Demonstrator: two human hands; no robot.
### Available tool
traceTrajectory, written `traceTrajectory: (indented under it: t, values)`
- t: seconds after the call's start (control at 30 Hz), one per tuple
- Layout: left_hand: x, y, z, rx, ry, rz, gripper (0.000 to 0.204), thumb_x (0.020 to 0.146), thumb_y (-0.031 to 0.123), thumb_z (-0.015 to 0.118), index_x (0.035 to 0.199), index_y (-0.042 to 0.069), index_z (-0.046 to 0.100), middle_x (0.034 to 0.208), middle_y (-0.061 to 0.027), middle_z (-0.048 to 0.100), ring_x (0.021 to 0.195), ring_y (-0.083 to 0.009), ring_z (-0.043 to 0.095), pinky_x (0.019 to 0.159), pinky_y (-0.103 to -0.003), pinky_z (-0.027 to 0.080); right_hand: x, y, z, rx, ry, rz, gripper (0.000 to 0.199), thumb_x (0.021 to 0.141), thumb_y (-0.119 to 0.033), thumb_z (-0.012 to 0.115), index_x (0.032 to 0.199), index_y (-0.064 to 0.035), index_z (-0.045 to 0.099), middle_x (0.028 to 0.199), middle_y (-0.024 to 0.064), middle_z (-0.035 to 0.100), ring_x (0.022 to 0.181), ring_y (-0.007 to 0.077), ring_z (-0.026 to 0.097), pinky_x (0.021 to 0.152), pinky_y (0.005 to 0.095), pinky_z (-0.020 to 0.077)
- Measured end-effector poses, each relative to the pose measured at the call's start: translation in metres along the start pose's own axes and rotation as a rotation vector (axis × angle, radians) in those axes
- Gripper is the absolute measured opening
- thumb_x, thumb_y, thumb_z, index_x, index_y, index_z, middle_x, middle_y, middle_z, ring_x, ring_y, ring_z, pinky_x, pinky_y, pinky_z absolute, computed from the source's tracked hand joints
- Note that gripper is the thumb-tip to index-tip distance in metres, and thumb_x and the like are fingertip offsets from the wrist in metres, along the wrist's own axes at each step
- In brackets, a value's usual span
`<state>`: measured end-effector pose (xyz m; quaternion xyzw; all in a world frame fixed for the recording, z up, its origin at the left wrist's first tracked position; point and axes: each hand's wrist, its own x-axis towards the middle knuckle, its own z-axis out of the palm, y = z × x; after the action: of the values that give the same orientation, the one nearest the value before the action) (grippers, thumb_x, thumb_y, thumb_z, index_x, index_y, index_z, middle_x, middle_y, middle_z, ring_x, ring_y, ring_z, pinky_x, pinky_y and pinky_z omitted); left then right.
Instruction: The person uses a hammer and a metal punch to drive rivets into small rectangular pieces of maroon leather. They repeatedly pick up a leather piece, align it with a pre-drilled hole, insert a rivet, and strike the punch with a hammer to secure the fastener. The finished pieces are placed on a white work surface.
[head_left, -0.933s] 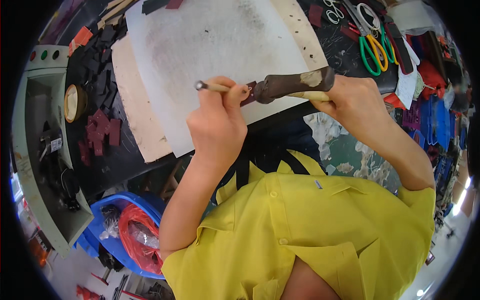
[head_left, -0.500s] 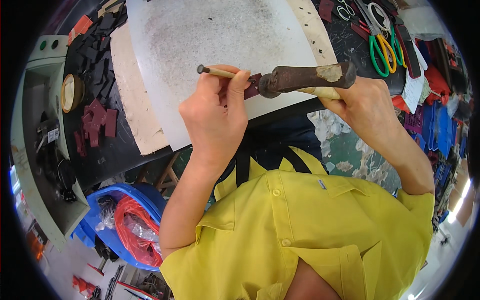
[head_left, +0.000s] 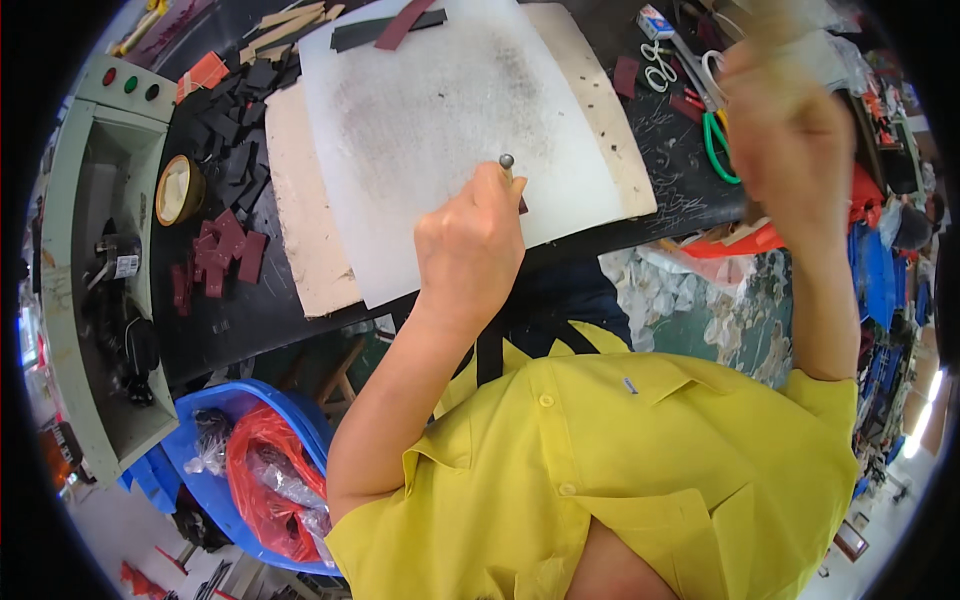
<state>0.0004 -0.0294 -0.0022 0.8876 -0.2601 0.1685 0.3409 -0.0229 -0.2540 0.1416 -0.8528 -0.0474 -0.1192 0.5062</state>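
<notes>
My left hand (head_left: 466,245) is closed around a slim hand punch (head_left: 507,161), its round metal head showing above the fingers. The punch stands over a white board (head_left: 420,130), its lower end hidden by the hand. A small edge of a maroon leather-like piece (head_left: 523,206) peeks out beside my fingers. My right hand (head_left: 790,150) is raised at the right, over the table's edge, and smeared by motion. A blurred tan shape, seemingly the mallet (head_left: 770,22), extends above it; the mallet's head cannot be made out.
Maroon pieces (head_left: 228,245) and black pieces (head_left: 235,130) lie in heaps at left, near a round container (head_left: 180,190). Strips (head_left: 390,32) rest on the board's far end. Green-handled scissors (head_left: 715,150) lie at right. A metal cabinet (head_left: 130,105) and blue tub (head_left: 310,415) stand left.
My right hand has swung up and away to the right with the mallet, off the work. My left hand has turned the punch from lying sideways to upright over the board.
</notes>
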Motion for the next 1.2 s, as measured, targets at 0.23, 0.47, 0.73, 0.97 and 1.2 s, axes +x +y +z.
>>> traceTrajectory:
  t: [0.23,0.47,0.73,0.97,1.2]
  values:
    - [0.004,0.001,-0.001,0.025,-0.058,0.02,0.016,0.09,0.01,0.068,0.085,0.004,0.054,0.068,-0.0096,0.066,0.056,-0.0278,0.064,0.047,-0.037,0.047,0.009,0.018,0.012,-0.86,-0.214,-0.342,0.025,0.084,-0.023,0.073,0.086,-0.0064,0.054,0.06,0.0157,0.057,0.057,0.0363,0.059,0.053,0.0416,0.0471]
    - [0.002,-0.003,-0.005,-0.07,-0.012,-0.009,0.009,0.089,0.006,0.067,0.091,0.004,0.058,0.067,-0.0103,0.065,0.056,-0.0275,0.064,0.047,-0.036,0.045,-0.026,0.051,0.026,-0.851,-0.351,-0.308,0.026,0.085,-0.024,0.07,0.086,-0.0086,0.049,0.061,0.0107,0.059,0.058,0.0328,0.063,0.05,0.0432,0.047]
    - [-0.001,0.0,-0.006,-0.039,-0.026,-0.035,0.007,0.091,0.002,0.064,0.094,0.002,0.057,0.069,-0.0105,0.064,0.055,-0.0277,0.064,0.048,-0.034,0.046,-0.031,0.06,0.041,-0.802,-0.475,-0.261,0.028,0.082,-0.02,0.072,0.09,-0.0085,0.048,0.061,0.0086,0.057,0.058,0.0302,0.062,0.047,0.0405,0.045]
    - [-0.002,-0.028,-0.016,-0.402,0.006,-0.2,0.008,0.096,0.006,0.061,0.093,0.0,0.058,0.084,-0.0077,0.067,0.064,-0.0184,0.07,0.051,-0.029,0.052,-0.029,0.053,0.041,-0.827,-0.506,-0.253,0.03,0.078,-0.017,0.075,0.092,-0.0096,0.049,0.062,0.0072,0.057,0.059,0.0283,0.063,0.047,0.0402,0.0448]
    - [-0.013,-0.034,-0.04,-0.495,0.041,-0.187,0.007,0.091,-0.003,0.066,0.092,-0.006,0.06,0.088,-0.0112,0.071,0.073,-0.0167,0.072,0.064,-0.025,0.058,-0.027,0.05,0.04,-0.819,-0.51,-0.245,0.028,0.079,-0.015,0.073,0.091,-0.0092,0.049,0.061,0.0072,0.057,0.059,0.0283,0.062,0.048,0.0402,0.045]
